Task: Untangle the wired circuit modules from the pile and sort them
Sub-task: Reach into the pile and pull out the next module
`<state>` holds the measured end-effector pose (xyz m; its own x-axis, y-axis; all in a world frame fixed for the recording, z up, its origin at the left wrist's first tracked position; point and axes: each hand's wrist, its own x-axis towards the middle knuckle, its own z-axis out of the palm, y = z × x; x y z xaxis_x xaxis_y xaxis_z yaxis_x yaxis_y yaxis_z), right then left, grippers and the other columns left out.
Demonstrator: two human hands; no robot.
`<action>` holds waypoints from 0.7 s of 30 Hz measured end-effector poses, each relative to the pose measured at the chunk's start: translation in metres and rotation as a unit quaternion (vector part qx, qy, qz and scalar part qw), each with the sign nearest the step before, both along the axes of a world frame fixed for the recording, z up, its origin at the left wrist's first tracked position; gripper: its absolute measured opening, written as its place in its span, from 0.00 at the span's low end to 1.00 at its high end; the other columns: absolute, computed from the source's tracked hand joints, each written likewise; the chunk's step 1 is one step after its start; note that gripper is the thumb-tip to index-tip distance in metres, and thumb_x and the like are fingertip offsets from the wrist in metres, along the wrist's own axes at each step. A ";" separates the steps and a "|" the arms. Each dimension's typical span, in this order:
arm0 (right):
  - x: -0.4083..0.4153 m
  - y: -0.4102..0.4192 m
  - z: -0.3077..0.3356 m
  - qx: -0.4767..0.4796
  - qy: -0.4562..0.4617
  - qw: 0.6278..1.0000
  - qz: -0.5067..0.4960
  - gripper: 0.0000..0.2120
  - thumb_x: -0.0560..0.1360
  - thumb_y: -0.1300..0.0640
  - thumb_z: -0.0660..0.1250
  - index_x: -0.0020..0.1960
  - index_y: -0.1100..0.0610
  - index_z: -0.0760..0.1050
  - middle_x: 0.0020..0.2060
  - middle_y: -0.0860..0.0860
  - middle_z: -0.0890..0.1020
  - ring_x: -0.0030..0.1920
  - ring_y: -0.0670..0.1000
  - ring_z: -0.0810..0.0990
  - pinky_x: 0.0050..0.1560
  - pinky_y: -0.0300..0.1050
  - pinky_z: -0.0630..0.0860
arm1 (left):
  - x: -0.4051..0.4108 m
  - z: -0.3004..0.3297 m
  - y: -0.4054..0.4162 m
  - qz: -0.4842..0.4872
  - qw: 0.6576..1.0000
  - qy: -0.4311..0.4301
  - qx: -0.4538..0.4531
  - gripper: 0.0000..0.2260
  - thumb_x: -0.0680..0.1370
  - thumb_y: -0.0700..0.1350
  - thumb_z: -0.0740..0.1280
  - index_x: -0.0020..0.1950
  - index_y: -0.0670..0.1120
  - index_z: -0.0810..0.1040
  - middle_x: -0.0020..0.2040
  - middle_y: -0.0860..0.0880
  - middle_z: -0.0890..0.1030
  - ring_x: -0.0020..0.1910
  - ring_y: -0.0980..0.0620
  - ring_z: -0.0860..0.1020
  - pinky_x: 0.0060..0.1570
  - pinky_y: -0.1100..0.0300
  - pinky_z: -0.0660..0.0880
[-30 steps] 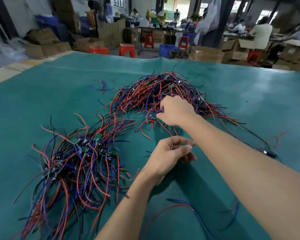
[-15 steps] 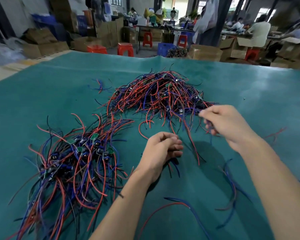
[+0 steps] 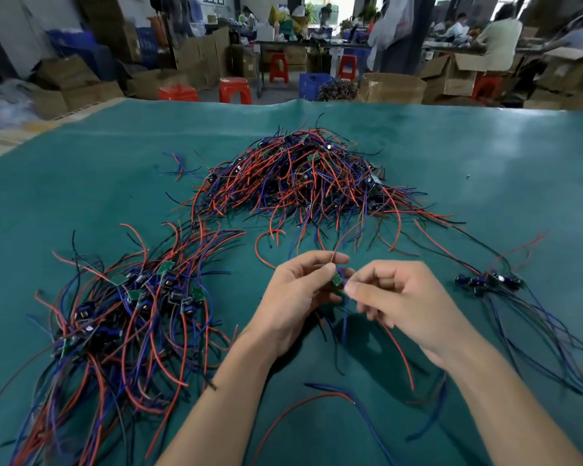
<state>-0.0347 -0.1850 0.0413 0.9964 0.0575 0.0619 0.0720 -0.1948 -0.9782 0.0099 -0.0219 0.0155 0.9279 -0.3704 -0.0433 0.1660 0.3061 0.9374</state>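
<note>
Both hands are meeting over the green mat [image 3: 81,183], holding one wired circuit module [image 3: 336,280] between them. The left hand [image 3: 297,297] is curling its fingers around the small green board, thumb and forefinger pinching it from the left side. The right hand [image 3: 398,297] is pinching the module's wires just beside the board, its thumb and forefinger [image 3: 352,288] touching the left hand's fingertips, while its other fingers are curling loosely underneath. A red wire [image 3: 399,351] and a blue wire [image 3: 344,317] are hanging down from the pinch, trailing toward the wrists; another thin red lead is running up from the fingertips toward the tangled pile [image 3: 303,176], which is lying well beyond the fingers. To the left of the left hand's knuckles, a sorted heap of modules [image 3: 122,307] is spreading with its red, blue and black leads fanning out. To the right of the right hand, well apart from it, a small cluster of dark modules [image 3: 490,281] is sitting with long blue wires trailing. A loose red-and-blue wire pair [image 3: 320,396] is lying between the two forearms. Beyond the mat, red stools [image 3: 235,90] and cardboard boxes [image 3: 392,87] are standing, blurred.
</note>
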 end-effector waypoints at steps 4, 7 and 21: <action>0.002 0.003 -0.006 -0.003 -0.018 0.999 -0.039 0.07 0.74 0.61 0.77 0.37 0.56 0.83 0.29 0.51 0.81 0.28 0.45 0.75 0.28 0.31 0.68 | -0.002 0.000 0.000 -0.009 1.000 -0.008 -0.016 0.09 0.82 0.36 0.62 0.60 0.38 0.78 0.49 0.39 0.84 0.39 0.49 0.79 0.41 0.60 0.76; 0.004 0.002 -0.009 0.026 -0.011 0.998 -0.063 0.07 0.73 0.65 0.76 0.44 0.54 0.83 0.33 0.51 0.82 0.30 0.47 0.76 0.26 0.34 0.69 | -0.002 -0.001 -0.001 0.006 1.000 -0.005 -0.025 0.05 0.80 0.37 0.66 0.55 0.39 0.76 0.41 0.42 0.83 0.32 0.53 0.78 0.34 0.65 0.74; 0.010 -0.002 -0.013 0.243 0.005 0.963 -0.120 0.04 0.75 0.65 0.72 0.45 0.61 0.86 0.39 0.57 0.85 0.34 0.48 0.78 0.33 0.37 0.75 | -0.006 -0.003 0.000 -0.071 0.997 -0.007 0.008 0.11 0.74 0.45 0.70 0.53 0.42 0.84 0.47 0.41 0.83 0.40 0.51 0.79 0.45 0.57 0.70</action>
<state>-0.0247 -0.1868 0.0283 0.9779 -0.2086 0.0144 0.0730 0.2760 -0.9584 0.0035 -0.0217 0.0125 0.8669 -0.4971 -0.0376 0.1936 0.2662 0.9443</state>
